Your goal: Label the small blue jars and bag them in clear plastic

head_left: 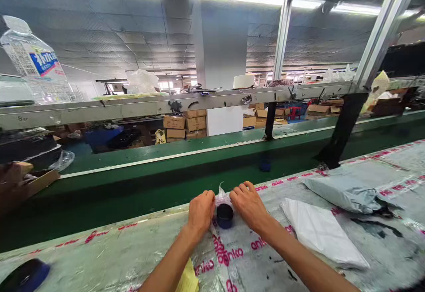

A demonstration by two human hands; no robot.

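Between my hands, a thin clear plastic bag is stretched near the table's far edge. My left hand is closed, its curled fingers pinching the bag's left side. On the right side, my right hand also pinches the plastic, with its knuckles raised. Just below the bag stands a small round dark-blue piece with a black top, between my wrists. I cannot tell whether it touches the bag. A similar dark-blue round piece lies at the lower left.
Folded white bags and a grey plastic package lie to the right. Beyond the table runs a green conveyor belt carrying a blue piece. A metal shelf rail holds a bottle. Yellow paper shows beside my left forearm.
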